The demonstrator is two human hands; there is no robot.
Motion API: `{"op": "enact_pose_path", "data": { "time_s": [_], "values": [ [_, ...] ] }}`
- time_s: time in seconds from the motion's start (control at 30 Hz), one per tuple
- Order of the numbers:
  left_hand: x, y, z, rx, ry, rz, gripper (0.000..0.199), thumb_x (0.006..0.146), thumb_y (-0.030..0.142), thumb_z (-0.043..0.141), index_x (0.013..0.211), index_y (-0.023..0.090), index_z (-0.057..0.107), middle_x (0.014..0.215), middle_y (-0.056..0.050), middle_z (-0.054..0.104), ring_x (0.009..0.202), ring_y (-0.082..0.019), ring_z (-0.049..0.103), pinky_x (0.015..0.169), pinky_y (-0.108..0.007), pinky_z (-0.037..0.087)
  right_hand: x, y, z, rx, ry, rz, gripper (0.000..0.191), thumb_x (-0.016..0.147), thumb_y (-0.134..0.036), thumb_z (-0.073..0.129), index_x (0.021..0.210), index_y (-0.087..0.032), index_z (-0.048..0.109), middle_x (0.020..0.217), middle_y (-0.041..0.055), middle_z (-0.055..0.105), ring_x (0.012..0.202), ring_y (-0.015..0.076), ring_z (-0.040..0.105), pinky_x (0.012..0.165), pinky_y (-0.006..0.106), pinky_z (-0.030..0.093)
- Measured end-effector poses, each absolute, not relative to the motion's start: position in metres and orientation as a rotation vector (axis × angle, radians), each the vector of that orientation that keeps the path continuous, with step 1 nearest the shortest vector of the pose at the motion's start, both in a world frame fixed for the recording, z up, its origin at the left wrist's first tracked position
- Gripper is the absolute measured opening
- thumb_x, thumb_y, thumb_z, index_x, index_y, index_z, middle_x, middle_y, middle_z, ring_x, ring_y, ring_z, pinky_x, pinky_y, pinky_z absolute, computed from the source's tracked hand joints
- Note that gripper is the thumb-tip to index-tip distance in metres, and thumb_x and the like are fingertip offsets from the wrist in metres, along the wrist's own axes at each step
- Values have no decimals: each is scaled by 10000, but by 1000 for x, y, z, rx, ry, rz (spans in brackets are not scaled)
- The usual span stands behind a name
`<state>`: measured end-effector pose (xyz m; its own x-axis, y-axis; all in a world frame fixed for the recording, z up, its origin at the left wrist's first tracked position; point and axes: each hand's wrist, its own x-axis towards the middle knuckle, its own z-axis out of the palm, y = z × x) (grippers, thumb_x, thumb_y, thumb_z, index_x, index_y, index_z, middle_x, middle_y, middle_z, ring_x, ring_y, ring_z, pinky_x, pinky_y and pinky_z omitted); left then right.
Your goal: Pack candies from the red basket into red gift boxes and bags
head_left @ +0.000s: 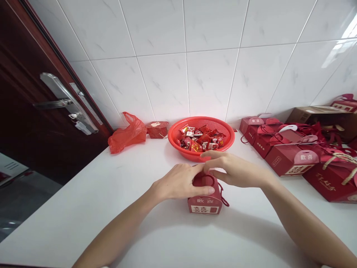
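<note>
A small red candy gift box (205,207) with white characters on its front stands upright on the white tabletop. My left hand (181,182) is closed over its top from the left, thumb along the front upper edge, fingers toward the far side. From the right, my right hand (225,169) bends over the back of the top, fingertips touching the box near my left fingers; one finger is raised. A dark red cord (223,195) loops out at the box's right side. Just behind my hands sits a red plastic basket (172,139) holding several wrapped candies (202,139).
At the right, several red gift boxes (290,156) with cord handles stand together, in front of an open cardboard box (304,111). A red plastic bag (128,136) and a small red box (157,131) lie at the back left. A dark door (25,93) borders the table.
</note>
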<state>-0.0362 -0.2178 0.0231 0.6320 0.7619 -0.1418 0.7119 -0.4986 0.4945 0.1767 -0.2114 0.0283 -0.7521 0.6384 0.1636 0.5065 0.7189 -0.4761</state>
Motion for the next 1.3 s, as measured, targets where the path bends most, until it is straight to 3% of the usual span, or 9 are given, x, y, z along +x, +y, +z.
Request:
{"op": "enact_pose_path", "data": {
  "time_s": [0.17,0.33,0.53,0.67,0.83,0.97,1.07,1.2,1.3],
  "values": [
    [-44,-213,24,2279,1192,192,404,832,591,624,943,206,574,768,-2,656,654,-192,593,540,-272,365,178,-212,30,-887,-2639,675,269,985,-256,499,1172,-281,691,1182,76,648,1026,227,631,870,358,513],
    [-58,-203,27,2174,1091,257,461,921,626,482,765,194,515,678,7,575,573,-145,522,523,-261,347,181,-212,33,-915,-2697,725,284,1003,-344,491,1167,-277,713,1179,84,642,939,217,642,841,352,507],
    [-71,-190,31,2090,1089,194,361,911,444,504,657,190,471,629,33,443,575,-119,411,538,-258,312,175,-214,30,-1054,-2745,647,362,1025,-407,435,1321,-334,630,1288,95,597,850,188,642,785,333,483],
    [-76,-188,34,2038,1048,132,120,799,285,566,779,180,621,701,26,563,600,-115,460,552,-233,359,173,-213,30,-1025,-2747,629,375,1026,-467,417,1054,-239,713,1136,87,651,843,192,632,722,302,448],
    [-80,-185,34,1971,1081,109,437,742,230,574,1154,197,716,931,-23,689,724,-146,579,621,-224,472,187,-207,39,-1266,-2651,600,453,950,-579,517,745,-190,624,901,62,658,698,172,568,616,307,385],
    [-85,-183,32,1911,1014,29,599,810,281,565,1405,221,588,910,-20,677,748,-149,599,624,-207,487,199,-205,43,-1376,-2650,767,366,831,-556,683,983,-225,712,1018,72,698,936,253,629,692,314,445],
    [-91,-179,30,1948,982,-24,624,847,343,594,1463,266,531,1020,-28,701,777,-148,607,654,-199,486,204,-206,42,-1421,-2683,824,483,799,-483,720,1235,-279,678,1150,87,691,1097,303,611,753,333,475],
    [-100,-169,25,2059,887,-51,649,856,426,666,1477,332,504,1316,-47,652,1022,-208,610,818,-227,482,208,-203,38,-1463,-2689,864,695,743,-512,750,1386,-308,581,1221,92,670,1082,310,631,746,339,492],
    [-103,-161,18,2034,885,-125,712,855,482,682,1512,348,444,1263,-53,658,1007,-209,612,820,-240,474,210,-195,34,-1472,-2681,951,785,687,-540,788,1403,-315,556,1214,90,661,1038,291,653,698,311,500]
  ]
}}
